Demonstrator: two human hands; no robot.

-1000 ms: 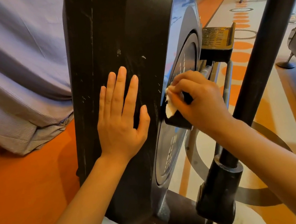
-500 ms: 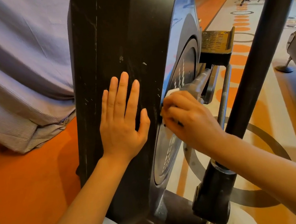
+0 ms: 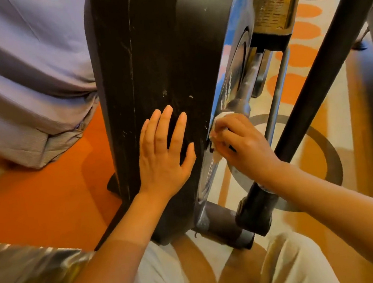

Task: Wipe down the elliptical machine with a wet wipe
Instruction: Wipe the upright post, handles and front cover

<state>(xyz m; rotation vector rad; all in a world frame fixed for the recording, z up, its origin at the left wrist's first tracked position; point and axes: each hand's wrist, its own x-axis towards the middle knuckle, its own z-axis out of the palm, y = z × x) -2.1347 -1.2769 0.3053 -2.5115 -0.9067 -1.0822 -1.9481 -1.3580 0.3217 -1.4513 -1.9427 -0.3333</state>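
The elliptical machine's black scuffed housing (image 3: 156,63) rises in the middle of the view. My left hand (image 3: 165,154) lies flat on its face, fingers straight and pointing up. My right hand (image 3: 242,148) grips a crumpled white wet wipe (image 3: 217,135) against the housing's right edge, beside the silver flywheel disc (image 3: 232,85) and the crank arm (image 3: 248,88). Most of the wipe is hidden under my fingers. A foot pedal (image 3: 271,15) sits higher up on the right.
A black handle bar (image 3: 312,82) runs diagonally from the top right down to a pivot (image 3: 257,212) close to my right forearm. Grey draped fabric (image 3: 19,73) fills the left. The floor is orange (image 3: 38,210) with circle patterns on the right.
My right hand with the wipe has slid down the housing's right edge, off the crank arm. The view has tipped downward. My left hand has stayed flat in the same spot.
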